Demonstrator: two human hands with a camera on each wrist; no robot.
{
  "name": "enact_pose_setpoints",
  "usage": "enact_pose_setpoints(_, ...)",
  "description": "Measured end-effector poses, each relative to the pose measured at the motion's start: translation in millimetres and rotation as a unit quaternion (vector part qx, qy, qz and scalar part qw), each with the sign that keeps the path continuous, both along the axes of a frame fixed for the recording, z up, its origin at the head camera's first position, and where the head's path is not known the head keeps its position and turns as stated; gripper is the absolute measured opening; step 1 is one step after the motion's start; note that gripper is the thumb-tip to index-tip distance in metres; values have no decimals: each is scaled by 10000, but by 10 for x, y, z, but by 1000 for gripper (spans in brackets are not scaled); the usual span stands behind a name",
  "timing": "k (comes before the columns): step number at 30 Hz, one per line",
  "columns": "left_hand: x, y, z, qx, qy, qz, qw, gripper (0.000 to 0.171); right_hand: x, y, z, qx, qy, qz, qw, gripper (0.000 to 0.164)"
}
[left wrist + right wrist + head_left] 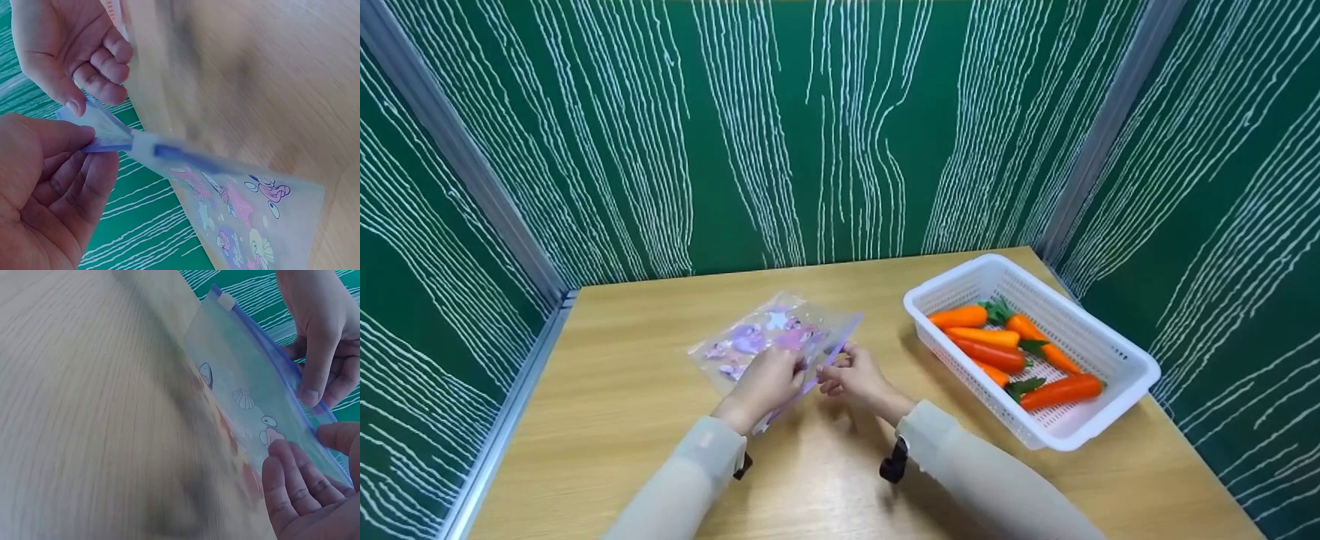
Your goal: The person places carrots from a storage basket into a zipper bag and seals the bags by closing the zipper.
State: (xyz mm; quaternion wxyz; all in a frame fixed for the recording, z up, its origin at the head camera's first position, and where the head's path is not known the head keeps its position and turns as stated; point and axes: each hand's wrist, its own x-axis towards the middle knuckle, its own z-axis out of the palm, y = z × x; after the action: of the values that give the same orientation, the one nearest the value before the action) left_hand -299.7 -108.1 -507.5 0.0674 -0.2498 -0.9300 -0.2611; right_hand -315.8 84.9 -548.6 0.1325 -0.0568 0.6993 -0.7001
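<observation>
A clear bag (769, 328) held by its purple edge

The clear bag is near the middle of the surface (622, 375), with colorful pictures on it. The left hand (769, 379) pinches the purple edge (851, 326) with its thumb and bent fingers. The right hand (864, 379) pinches it close by, its other fingers loosely bent. A little white slider (226, 301) sits on the edge. On the right, a white basket (1057, 326) holds orange and red carrots (986, 352).

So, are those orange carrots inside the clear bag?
No, the orange carrots lie in the white basket, apart from the clear bag at the person's hands.
</observation>
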Motion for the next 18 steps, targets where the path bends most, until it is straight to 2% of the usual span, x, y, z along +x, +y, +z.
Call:
enact_pose_setpoints(6, 1, 20, -13, 127, 110, 98, 9998, 21, 15, 16, -6, 241, 172, 24, 9996, 40)
enact_pose_setpoints(12, 7, 32, -8, 125, 205, 137, 9996, 17, 6, 28, -31, 312, 151, -29, 9994, 20)
enact_pose_setpoints(18, -10, 28, 67, 36, 297, 193, 9994, 16, 55, 20, -39, 420, 45, -247, 9988, 3)
